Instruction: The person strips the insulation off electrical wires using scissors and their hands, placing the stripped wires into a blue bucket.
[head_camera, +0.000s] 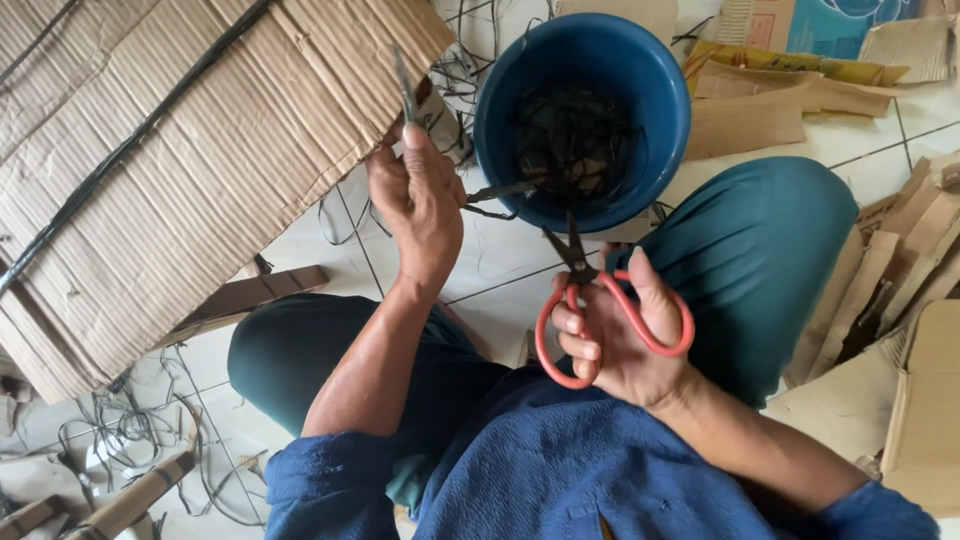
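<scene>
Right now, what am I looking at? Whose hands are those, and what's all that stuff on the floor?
This one picture comes from a camera worn on a person's head, looking down at their own lap and hands. The right hand holds scissors with red handles. The left hand pinches a thin dark strip beside a big sheet of cardboard. Ahead stands a blue bucket with dark strips inside. Cardboard scraps and loose strips lie on the tiled floor.

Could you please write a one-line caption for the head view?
Left hand grips a thin strip; right hand holds red-handled scissors beside a blue bucket.
</scene>
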